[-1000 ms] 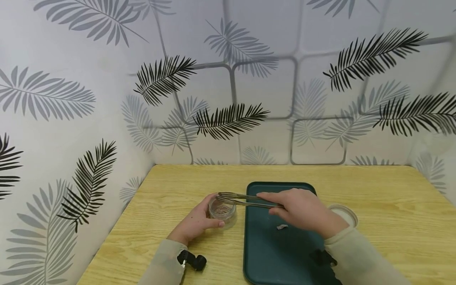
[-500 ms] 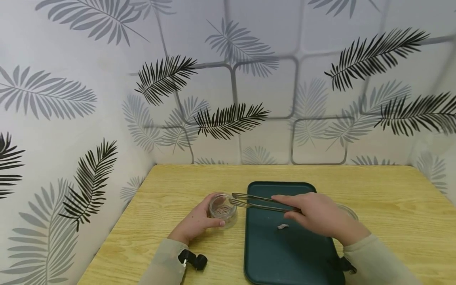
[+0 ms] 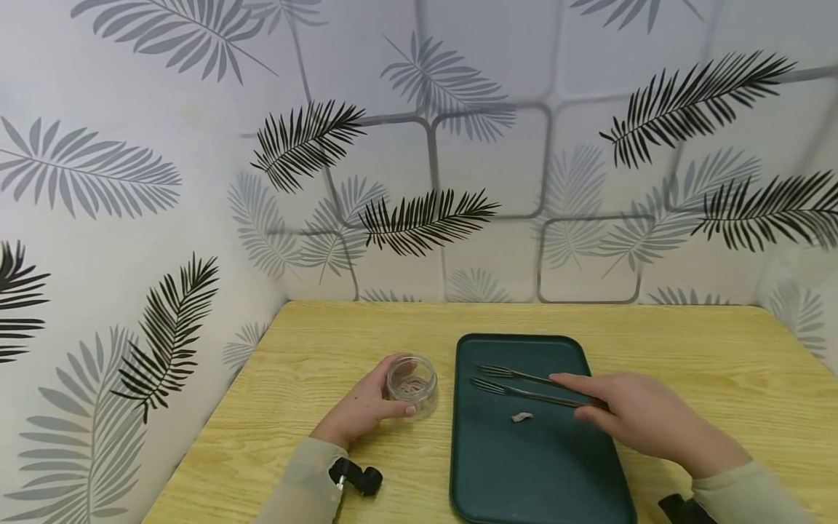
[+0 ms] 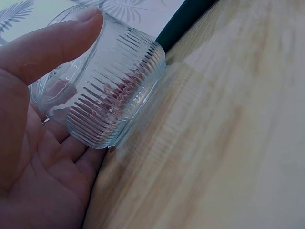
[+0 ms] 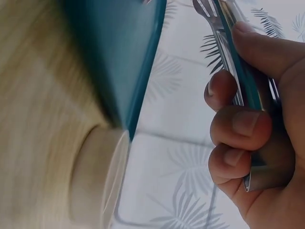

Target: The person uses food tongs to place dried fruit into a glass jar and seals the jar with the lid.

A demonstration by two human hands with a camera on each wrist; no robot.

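Observation:
My left hand grips a small clear glass jar standing on the table left of the tray, thumb on the near side. In the left wrist view the ribbed jar has thin pinkish-brown shreds in its bottom. My right hand holds metal tongs with fork-shaped ends, which point left over the dark green tray. The two tong arms stand apart with nothing between their tips. A small greyish shred lies on the tray, just below the tongs in the head view.
A low round cream-coloured container stands beside the tray's edge in the right wrist view; in the head view my right hand hides it. The wooden table ends at a leaf-patterned wall.
The right hand has drawn the tongs from over the jar's mouth to the right, above the tray. The left hand and the jar have stayed in place.

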